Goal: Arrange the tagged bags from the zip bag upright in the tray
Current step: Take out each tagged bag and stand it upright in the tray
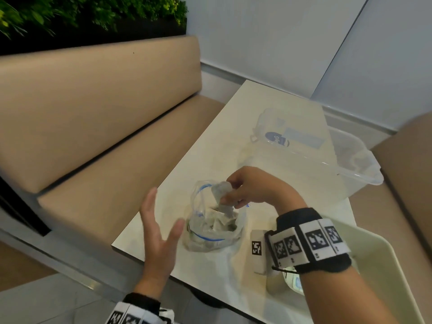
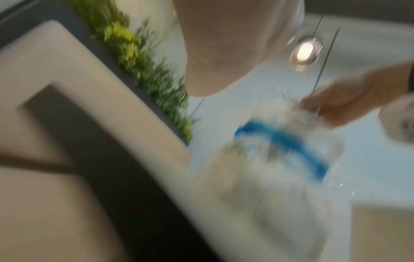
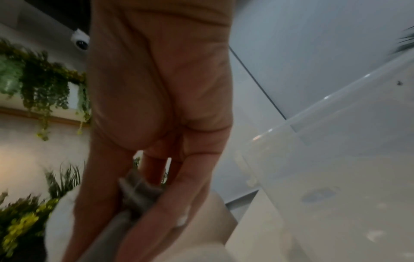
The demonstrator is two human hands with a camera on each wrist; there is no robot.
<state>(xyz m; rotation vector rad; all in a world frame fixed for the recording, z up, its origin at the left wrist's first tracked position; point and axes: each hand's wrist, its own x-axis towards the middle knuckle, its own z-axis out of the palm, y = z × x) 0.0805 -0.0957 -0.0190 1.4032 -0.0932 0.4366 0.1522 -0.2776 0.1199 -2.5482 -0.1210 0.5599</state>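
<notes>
A clear zip bag (image 1: 211, 226) with a blue seal stands open on the white table (image 1: 233, 127), holding several small pale bags. My right hand (image 1: 236, 190) is over its mouth, and its fingers pinch one small grey bag (image 1: 223, 196) that sticks up out of the opening. The right wrist view shows the same grey bag (image 3: 136, 196) held between the fingers. My left hand (image 1: 161, 220) hovers just left of the zip bag with fingers spread, holding nothing. A clear plastic tray (image 1: 355, 160) sits at the far right of the table. The left wrist view is blurred, with the zip bag (image 2: 286, 159) visible.
A clear lid with a blue label (image 1: 287, 134) lies at the tray's far left side. A pale cream chair back (image 1: 374, 265) stands at the near right edge. A beige bench (image 1: 105, 127) runs along the table's left side, with plants behind it.
</notes>
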